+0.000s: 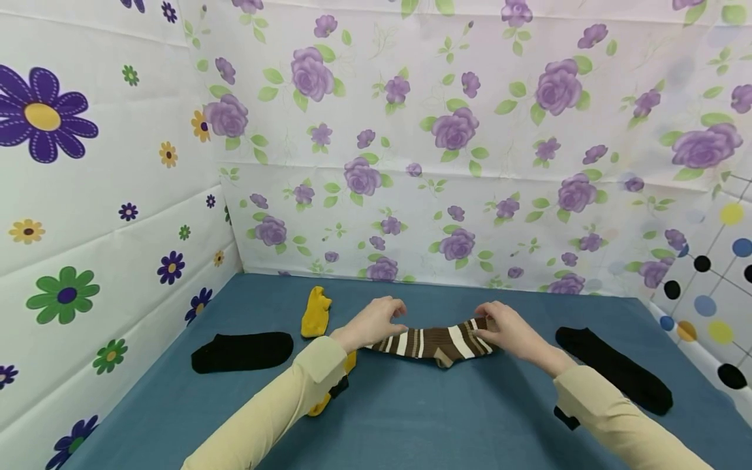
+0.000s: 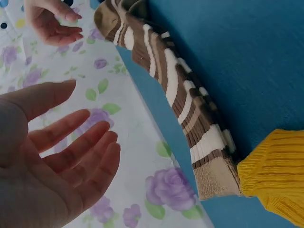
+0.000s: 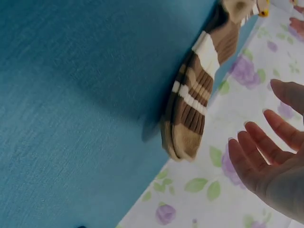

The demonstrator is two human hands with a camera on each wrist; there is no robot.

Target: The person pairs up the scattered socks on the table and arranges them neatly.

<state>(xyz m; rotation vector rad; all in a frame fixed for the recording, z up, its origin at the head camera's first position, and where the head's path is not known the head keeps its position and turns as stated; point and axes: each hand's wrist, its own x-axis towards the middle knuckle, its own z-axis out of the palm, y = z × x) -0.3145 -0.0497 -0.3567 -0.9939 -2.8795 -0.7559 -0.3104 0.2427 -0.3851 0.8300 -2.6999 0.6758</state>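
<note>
Brown, tan and cream striped socks (image 1: pixel 431 343) lie sideways on the blue cloth, one layered on another as the right wrist view's doubled end (image 3: pixel 187 123) shows. My left hand (image 1: pixel 373 322) hovers at their left end, fingers loosely bent. At the right end hovers my right hand (image 1: pixel 505 329), overlapping the socks in the head view. Both wrist views show the left hand (image 2: pixel 71 161) and right hand (image 3: pixel 273 152) with fingers spread and nothing between them. A yellow ribbed sock (image 2: pixel 275 171) sits beside the tan cuff in the left wrist view.
A black sock (image 1: pixel 242 352) lies at the left, another black sock (image 1: pixel 613 369) at the right. One yellow sock (image 1: pixel 316 313) is behind my left wrist; more yellow fabric (image 1: pixel 320 405) shows under that forearm. Flowered sheets (image 1: pixel 411 143) stand behind and at the left.
</note>
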